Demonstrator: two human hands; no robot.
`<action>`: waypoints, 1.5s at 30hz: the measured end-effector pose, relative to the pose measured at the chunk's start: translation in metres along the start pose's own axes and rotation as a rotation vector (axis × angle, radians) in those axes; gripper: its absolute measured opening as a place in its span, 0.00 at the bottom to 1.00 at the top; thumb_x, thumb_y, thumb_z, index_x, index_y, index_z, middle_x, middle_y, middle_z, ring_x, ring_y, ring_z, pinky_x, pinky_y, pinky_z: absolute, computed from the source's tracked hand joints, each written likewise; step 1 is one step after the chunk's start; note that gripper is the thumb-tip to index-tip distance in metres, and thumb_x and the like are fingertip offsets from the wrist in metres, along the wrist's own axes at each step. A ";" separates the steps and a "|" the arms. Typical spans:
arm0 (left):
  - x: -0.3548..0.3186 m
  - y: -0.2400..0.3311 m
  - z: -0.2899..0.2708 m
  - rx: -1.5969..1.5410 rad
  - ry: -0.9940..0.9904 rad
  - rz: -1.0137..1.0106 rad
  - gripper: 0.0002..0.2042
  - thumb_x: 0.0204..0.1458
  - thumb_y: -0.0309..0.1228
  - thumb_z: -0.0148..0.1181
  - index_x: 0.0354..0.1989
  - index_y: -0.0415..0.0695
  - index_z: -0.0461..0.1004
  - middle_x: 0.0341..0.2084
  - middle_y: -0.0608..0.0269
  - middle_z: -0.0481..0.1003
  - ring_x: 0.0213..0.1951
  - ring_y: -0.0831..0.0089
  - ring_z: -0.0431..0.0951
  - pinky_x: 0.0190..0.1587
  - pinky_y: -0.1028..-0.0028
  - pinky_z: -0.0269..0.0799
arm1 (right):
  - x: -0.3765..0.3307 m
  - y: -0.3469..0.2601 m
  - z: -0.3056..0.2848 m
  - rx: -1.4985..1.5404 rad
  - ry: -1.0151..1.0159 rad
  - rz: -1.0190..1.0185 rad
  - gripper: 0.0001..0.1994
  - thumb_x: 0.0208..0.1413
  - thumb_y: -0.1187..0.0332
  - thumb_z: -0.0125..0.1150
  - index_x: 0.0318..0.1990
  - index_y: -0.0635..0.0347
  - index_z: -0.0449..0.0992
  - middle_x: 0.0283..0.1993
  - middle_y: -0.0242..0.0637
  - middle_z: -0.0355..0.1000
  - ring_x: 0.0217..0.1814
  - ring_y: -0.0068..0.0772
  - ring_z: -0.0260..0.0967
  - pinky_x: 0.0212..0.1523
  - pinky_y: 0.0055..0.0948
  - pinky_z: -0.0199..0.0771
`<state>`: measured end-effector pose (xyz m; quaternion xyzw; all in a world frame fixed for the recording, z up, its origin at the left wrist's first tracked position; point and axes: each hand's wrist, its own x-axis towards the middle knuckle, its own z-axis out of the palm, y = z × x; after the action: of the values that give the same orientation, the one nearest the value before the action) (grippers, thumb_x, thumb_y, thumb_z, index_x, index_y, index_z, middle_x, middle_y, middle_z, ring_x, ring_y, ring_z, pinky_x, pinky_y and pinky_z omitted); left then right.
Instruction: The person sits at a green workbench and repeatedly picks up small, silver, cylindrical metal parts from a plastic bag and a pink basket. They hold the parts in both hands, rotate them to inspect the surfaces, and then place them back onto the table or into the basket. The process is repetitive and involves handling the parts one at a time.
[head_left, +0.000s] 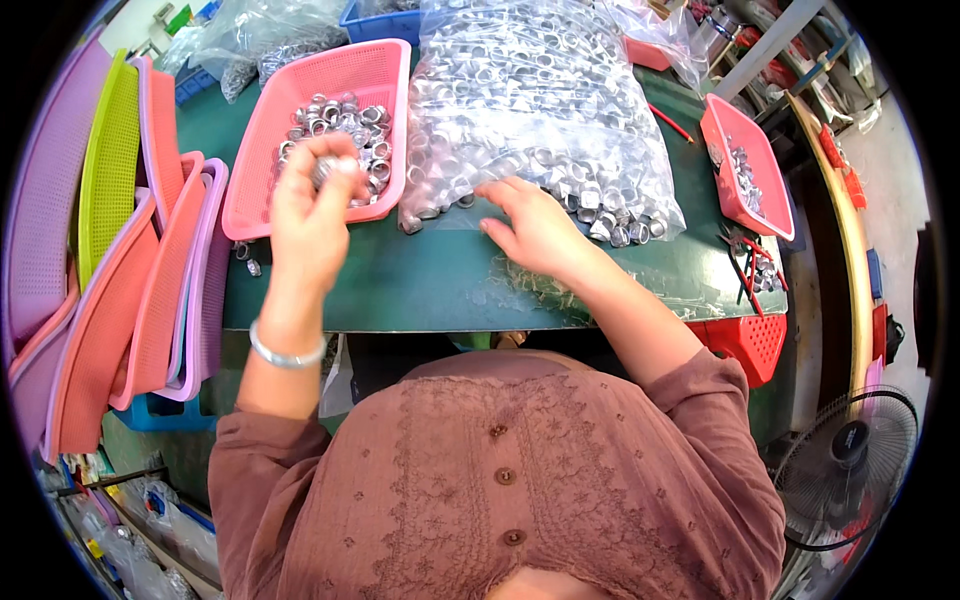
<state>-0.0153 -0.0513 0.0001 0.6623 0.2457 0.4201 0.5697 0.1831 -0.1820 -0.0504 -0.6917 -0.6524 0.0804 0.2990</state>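
My left hand is raised over the front of a pink plastic basket, its fingers curled round a shiny silver ring. Whether it holds more than one is hidden by the fingers. Loose silver rings lie heaped in that basket. My right hand is at the front edge of a large clear plastic bag full of similar rings. Its thumb and index finger are apart, with nothing visible between them. Several rings lie along the bag's front edge.
Several nested pink, purple and green baskets stand upright at the left. A smaller pink basket with metal pieces is at the right, near red-handled pliers. A red container sits below the green table's edge; a fan stands lower right.
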 end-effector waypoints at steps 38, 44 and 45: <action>-0.055 -0.038 0.033 -0.099 -0.211 -0.363 0.03 0.50 0.24 0.55 0.29 0.38 0.72 0.29 0.63 0.73 0.28 0.80 0.72 0.34 0.81 0.68 | -0.004 -0.007 0.000 0.632 -0.182 0.296 0.16 0.47 0.76 0.59 0.45 0.64 0.69 0.36 0.34 0.70 0.36 0.21 0.68 0.37 0.22 0.68; -0.057 -0.042 0.032 -0.611 -0.203 -0.648 0.08 0.55 0.31 0.52 0.34 0.38 0.71 0.29 0.59 0.75 0.31 0.73 0.76 0.36 0.78 0.74 | -0.025 -0.015 0.000 1.252 -0.168 0.200 0.21 0.49 0.81 0.56 0.52 0.64 0.63 0.45 0.38 0.69 0.47 0.25 0.67 0.49 0.25 0.67; -0.059 -0.042 0.035 -0.639 -0.187 -0.663 0.09 0.55 0.32 0.51 0.34 0.38 0.71 0.30 0.59 0.75 0.31 0.72 0.76 0.36 0.78 0.74 | -0.027 -0.016 0.000 1.270 -0.166 0.192 0.21 0.48 0.81 0.56 0.52 0.64 0.63 0.46 0.39 0.68 0.48 0.26 0.67 0.49 0.25 0.67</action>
<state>-0.0105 -0.1077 -0.0566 0.3746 0.2500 0.2086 0.8681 0.1659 -0.2084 -0.0497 -0.4268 -0.4339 0.5305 0.5900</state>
